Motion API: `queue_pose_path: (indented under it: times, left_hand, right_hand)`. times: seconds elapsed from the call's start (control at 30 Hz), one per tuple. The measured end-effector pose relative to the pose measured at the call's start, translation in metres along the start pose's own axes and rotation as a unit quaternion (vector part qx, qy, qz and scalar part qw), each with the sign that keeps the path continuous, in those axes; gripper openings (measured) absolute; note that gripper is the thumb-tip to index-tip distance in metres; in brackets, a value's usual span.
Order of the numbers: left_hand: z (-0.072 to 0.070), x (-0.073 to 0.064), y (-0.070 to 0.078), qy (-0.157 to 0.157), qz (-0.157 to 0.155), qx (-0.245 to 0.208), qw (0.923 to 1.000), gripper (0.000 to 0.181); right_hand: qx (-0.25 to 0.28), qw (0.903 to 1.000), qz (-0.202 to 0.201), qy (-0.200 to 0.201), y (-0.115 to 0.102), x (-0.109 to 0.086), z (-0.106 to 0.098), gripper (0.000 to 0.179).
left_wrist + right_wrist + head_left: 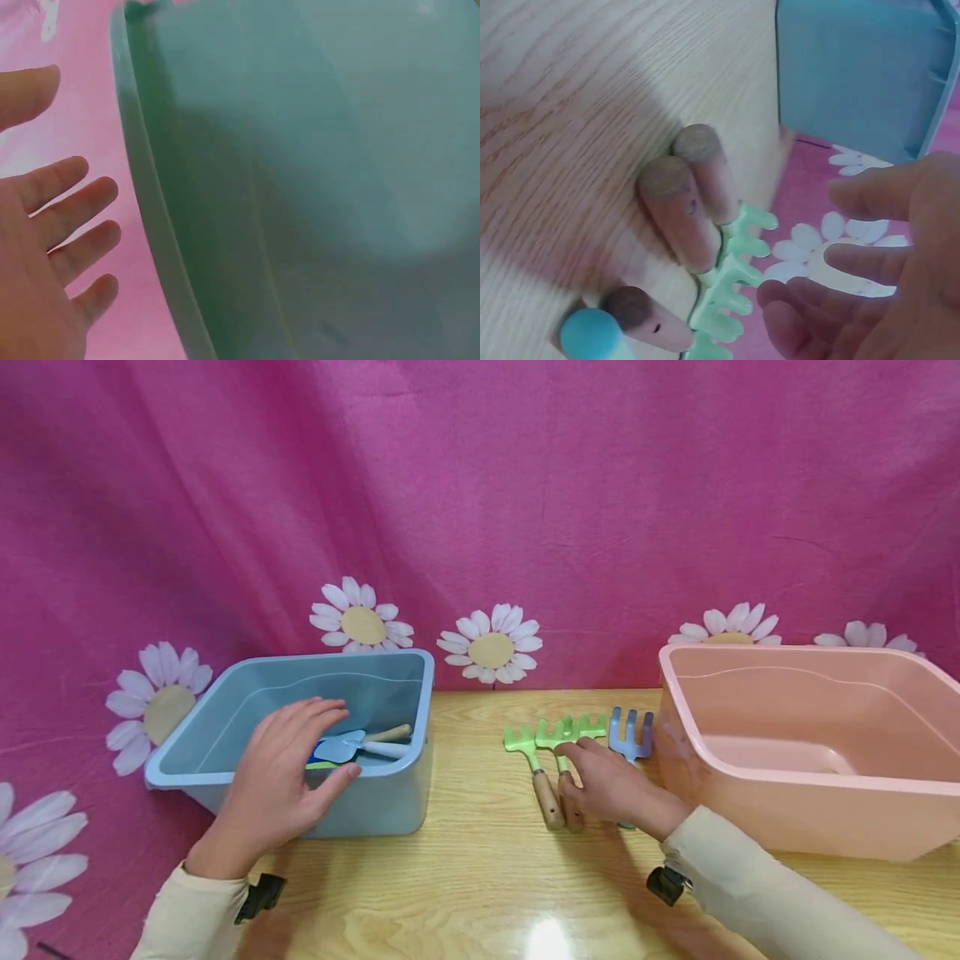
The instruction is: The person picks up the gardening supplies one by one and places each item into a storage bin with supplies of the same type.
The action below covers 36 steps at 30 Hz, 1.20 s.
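My left hand (273,777) is over the near side of the blue plastic bin (427,710), its fingers spread and nothing in them. Inside that bin lie a light blue hand trowel (340,747) and other small tools, partly covered by the hand. Just above a row of small garden rakes is my right hand (611,783), fingers loosely bent. Green rakes (519,740) with wooden handles (676,217) lie under and beside it. To their right is a blue rake (632,739), its handle partly hidden by the hand. In the right wrist view, the fingers look apart from the handles.
A pink plastic bin (810,814) stands at the right of the wooden table (465,877). Behind everything hangs a magenta cloth (525,510) printed with white daisies. The rakes lie between the two bins.
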<state>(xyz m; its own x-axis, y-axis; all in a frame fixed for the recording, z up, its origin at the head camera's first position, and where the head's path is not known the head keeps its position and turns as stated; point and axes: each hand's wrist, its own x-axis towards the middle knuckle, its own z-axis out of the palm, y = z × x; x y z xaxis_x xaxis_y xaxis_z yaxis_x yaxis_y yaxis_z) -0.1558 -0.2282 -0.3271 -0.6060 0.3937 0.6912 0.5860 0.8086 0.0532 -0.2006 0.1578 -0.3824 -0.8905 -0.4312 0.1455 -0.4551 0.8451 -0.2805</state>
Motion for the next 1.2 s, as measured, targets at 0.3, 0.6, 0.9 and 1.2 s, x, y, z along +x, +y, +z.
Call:
queue_pose_path:
  times: [0.3, 0.6, 0.9, 1.2]
  left_hand:
    - [0.028, 0.032, 0.04, -0.057, 0.034, -0.028, 0.9974, 0.059]
    - [0.066, 0.071, 0.088, -0.102, 0.058, -0.039, 0.9924, 0.06]
    - [0.105, 0.082, 0.111, -0.124, 0.05, -0.108, 0.9852, 0.051]
    - [0.142, 0.09, 0.125, -0.192, 0.07, -0.08, 0.9756, 0.05]
  right_hand:
    - [-0.012, 0.9982, -0.046, 0.035, -0.008, -0.011, -0.02, 0.044]
    - [-0.028, 0.9925, -0.069, 0.097, -0.01, -0.023, -0.037, 0.05]
    - [-0.038, 0.9836, -0.104, 0.142, -0.012, -0.038, -0.059, 0.048]
    - [-0.029, 0.9712, -0.143, 0.189, 0.003, -0.056, -0.094, 0.052]
